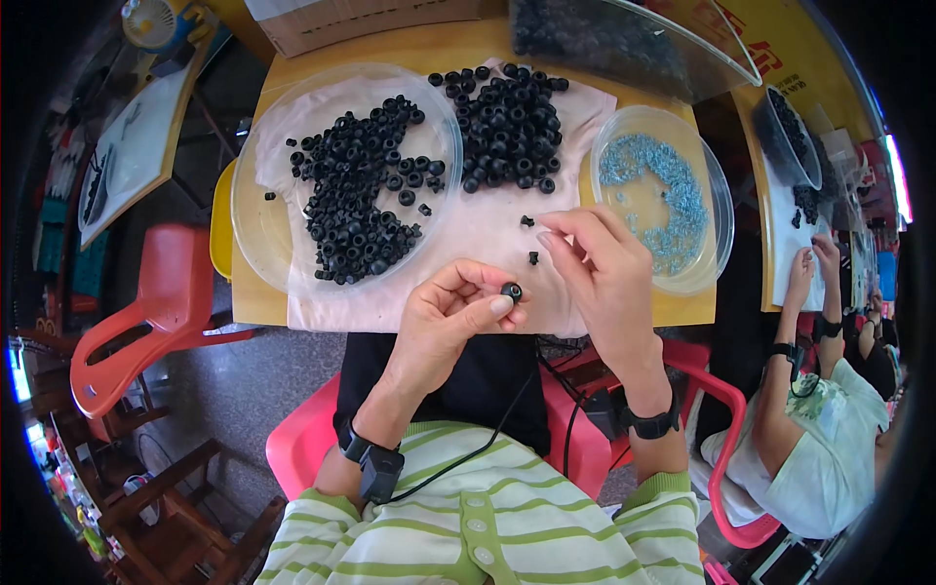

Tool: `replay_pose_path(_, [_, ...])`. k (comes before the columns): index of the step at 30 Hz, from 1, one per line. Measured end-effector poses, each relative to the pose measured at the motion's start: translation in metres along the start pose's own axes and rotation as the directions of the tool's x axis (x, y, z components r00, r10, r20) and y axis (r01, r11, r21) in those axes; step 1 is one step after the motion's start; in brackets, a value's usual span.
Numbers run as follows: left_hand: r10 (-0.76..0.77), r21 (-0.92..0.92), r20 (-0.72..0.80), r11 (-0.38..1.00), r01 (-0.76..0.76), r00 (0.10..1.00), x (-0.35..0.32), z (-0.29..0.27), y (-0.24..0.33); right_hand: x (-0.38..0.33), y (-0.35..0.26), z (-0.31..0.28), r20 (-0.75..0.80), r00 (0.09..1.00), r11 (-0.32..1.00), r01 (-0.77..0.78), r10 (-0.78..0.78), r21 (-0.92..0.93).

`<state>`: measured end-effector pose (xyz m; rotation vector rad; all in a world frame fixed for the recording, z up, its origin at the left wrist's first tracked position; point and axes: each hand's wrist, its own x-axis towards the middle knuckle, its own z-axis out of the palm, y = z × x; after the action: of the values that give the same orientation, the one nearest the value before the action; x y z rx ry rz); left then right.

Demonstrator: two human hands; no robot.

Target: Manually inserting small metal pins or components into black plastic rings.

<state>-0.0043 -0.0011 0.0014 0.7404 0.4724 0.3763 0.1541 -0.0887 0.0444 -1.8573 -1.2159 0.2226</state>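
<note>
My left hand [450, 310] pinches a small black round knob [512, 291] with a hole in its end, between thumb and forefinger. The thumb and forefinger of my right hand [603, 275] come together just above it to the right; whatever is between the tips is too small to make out. Close by the right fingertips is a small black plastic piece [527, 221], and I cannot tell whether they touch it. A similar black piece [533, 258] lies on the pale pink cloth [468, 226] between my hands.
A clear round tub [255, 222] with black parts stands at left, beside a pile of black knobs [512, 127]. Small silvery-blue pieces [673, 200] lie in a clear tub [616, 275] at right. Behind are a cardboard box [361, 21] and transparent bin [624, 49]. Another person works at right.
</note>
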Motion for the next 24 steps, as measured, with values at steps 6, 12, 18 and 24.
replay_pose_path(6, [-0.024,0.010,0.017,1.000,0.024,1.000,0.001,-0.001,0.001,0.018,0.009,0.017,0.166,0.984,0.947,0.109,-0.060,-0.303])
replay_pose_path(12, [-0.012,-0.053,0.084,0.998,0.016,0.996,0.001,-0.005,0.001,0.024,0.012,0.018,0.171,0.985,0.970,0.061,-0.020,-0.235])
replay_pose_path(18, [-0.027,-0.183,0.076,0.982,0.040,0.997,-0.002,0.003,0.010,0.006,-0.019,-0.014,0.257,0.923,0.842,-0.371,0.286,0.392])
replay_pose_path(24, [-0.018,-0.198,0.108,0.979,0.039,0.994,-0.012,0.016,0.015,-0.012,-0.033,-0.029,0.243,0.965,0.795,-0.221,0.096,0.564])
